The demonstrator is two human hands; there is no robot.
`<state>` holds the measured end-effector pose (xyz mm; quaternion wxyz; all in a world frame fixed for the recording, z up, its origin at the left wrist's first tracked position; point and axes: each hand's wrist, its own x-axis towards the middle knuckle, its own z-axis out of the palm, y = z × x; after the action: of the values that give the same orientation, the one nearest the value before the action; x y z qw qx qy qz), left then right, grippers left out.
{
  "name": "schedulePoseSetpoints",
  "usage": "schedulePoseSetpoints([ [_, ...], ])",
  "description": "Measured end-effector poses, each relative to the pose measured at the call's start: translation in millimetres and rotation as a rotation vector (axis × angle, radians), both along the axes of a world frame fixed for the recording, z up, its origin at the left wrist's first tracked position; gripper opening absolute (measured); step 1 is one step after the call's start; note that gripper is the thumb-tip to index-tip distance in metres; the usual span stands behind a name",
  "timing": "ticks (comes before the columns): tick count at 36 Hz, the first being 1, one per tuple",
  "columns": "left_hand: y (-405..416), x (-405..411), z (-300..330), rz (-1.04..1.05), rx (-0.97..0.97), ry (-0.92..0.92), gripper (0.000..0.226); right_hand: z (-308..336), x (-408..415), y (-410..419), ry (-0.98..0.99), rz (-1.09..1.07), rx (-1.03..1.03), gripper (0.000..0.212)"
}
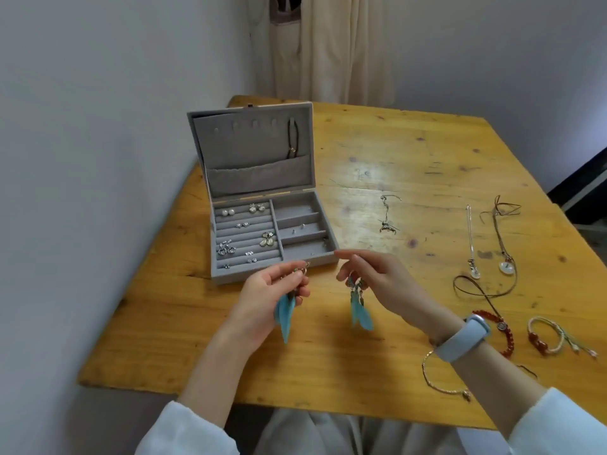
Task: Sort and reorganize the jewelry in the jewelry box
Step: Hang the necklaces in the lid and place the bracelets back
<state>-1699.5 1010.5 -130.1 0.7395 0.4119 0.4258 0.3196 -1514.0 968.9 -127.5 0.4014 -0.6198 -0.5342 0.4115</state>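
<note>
A grey velvet jewelry box (216, 277) stands open at the table's left, with several earrings in its ring rows and a dark cord hung in the lid. In front of the box, my left hand (262, 300) pinches the hook of a blue feather earring (285, 318) that hangs down from it. My right hand (377, 280) pinches the top of a second blue feather earring (359, 310), held just right of the first, above the table.
On the wooden table (377, 152) to the right lie a silver chain (387, 215), two pendant necklaces (505, 261), a red bead bracelet (505, 333), a cream and red cord bracelet (551, 339) and a thin gold bangle (440, 379). A wall runs along the left.
</note>
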Motion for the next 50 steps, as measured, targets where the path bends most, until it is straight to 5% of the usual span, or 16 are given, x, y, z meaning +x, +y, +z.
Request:
schedulePoseSetpoints([
  [12,102,-26,82,0.249,0.613,0.36,0.004,94,-10,110,-0.439,-0.04,0.425,0.016],
  [21,166,-24,45,0.058,1.19,1.129,0.017,93,-36,202,-0.335,-0.049,0.398,0.018],
  [25,172,-21,23,-0.01,1.29,1.355,0.027,85,-48,224,-0.215,-0.088,0.403,0.021],
  [33,171,-32,9,-0.004,1.464,1.306,0.014,74,-63,237,-0.188,-0.147,0.384,0.008],
  [42,170,-39,2,0.017,1.456,1.187,0.015,52,-80,251,-0.399,-0.228,0.453,0.019],
  [50,172,-43,-2,0.027,1.426,1.086,0.013,46,-89,254,-0.376,-0.332,0.462,0.016],
])
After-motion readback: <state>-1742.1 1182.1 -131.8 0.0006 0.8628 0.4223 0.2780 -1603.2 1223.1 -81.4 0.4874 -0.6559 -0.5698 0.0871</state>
